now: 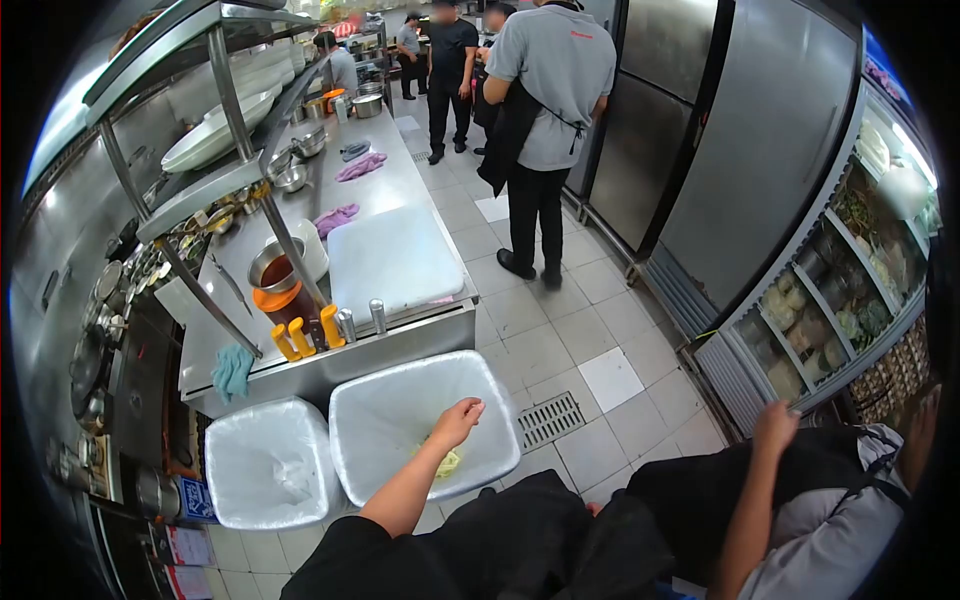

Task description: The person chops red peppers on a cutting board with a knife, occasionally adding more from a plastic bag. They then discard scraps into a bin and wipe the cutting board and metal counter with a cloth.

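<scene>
My left hand [458, 424] reaches out over a large bin [352, 400] lined with clear plastic. Its fingers are curled together, and whatever they may hold is hidden or too small to name. Below it, pale yellow-green scraps [447, 463] lie at the bottom of the bin. A small patch of skin by my dark clothing, likely my right hand [595, 508], barely shows; its fingers are hidden. To the left stands a second lined bin [225, 450] with crumpled clear plastic inside.
A steel counter [395, 165] holds a white cutting board [392, 255], orange-handled tools [300, 335] and purple cloths [360, 167]. Close at right is a co-worker's arm [765, 480]. Another person [550, 110] stands in the aisle, beside tall steel fridges [750, 150]. A floor drain [549, 420] lies beyond the bin.
</scene>
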`<state>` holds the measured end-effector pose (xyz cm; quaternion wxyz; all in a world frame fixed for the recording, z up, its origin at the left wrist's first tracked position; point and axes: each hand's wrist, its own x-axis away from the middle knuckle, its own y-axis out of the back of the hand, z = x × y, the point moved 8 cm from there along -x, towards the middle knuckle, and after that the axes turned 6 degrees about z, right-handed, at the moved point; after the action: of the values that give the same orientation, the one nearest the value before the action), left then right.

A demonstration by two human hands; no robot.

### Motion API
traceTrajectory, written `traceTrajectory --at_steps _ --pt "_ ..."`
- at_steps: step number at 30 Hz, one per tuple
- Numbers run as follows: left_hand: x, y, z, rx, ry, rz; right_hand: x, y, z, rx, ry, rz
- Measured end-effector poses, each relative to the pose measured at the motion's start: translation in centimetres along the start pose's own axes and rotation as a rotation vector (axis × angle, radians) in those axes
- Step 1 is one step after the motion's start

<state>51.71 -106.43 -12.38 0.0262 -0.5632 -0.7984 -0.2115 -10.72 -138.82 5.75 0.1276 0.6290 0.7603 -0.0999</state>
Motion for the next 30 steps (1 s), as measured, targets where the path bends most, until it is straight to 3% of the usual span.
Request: traceTrajectory --at_steps 1,2,3,5,12,19,22,24,27,28,30 --pt "0.0 0.4 0.1 -0.001 -0.004 -0.001 -0.8 -5.2 -1.2 0.003 -0.087 0.007" --pt "0.2 0.9 0.5 0.013 0.004 -0.023 -0.4 -5.5 -7.2 0.175 -0.118 0.07" --pt "0.4 1.2 1.1 0.028 0.013 -0.046 0.5 -5.3 -14.1 -0.499 -0.224 0.212" --pt "1.0 1.6 2.7 0.048 0.026 -0.059 -0.1 -4.7 -13.0 -0.55 -0.145 0.222" --pt "3.1 2.4 8.1 0.139 0.127 -0.098 -1.2 -1.9 -2.6 -0.855 0.468 0.294" --pt "4.1 3.7 9.7 0.087 0.149 -0.14 3.1 2.1 9.5 -1.095 1.146 0.372" --pt "4.1 4.3 9.9 0.019 0.156 -0.184 4.7 3.8 13.3 -1.172 1.442 0.394" --pt "4.1 4.3 10.0 -0.209 0.193 -0.145 5.7 4.7 15.0 -1.216 1.638 0.411" --pt "4.5 2.8 13.5 -0.322 0.24 -0.094 7.8 5.8 17.3 -1.282 1.943 0.434" --pt "4.9 2.5 14.4 -0.326 0.241 -0.098 7.5 -2.1 27.5 -1.304 2.046 0.441" --pt "6.0 0.4 18.0 -0.528 0.373 0.079 8.8 -5.2 31.3 -1.18 2.003 0.606"
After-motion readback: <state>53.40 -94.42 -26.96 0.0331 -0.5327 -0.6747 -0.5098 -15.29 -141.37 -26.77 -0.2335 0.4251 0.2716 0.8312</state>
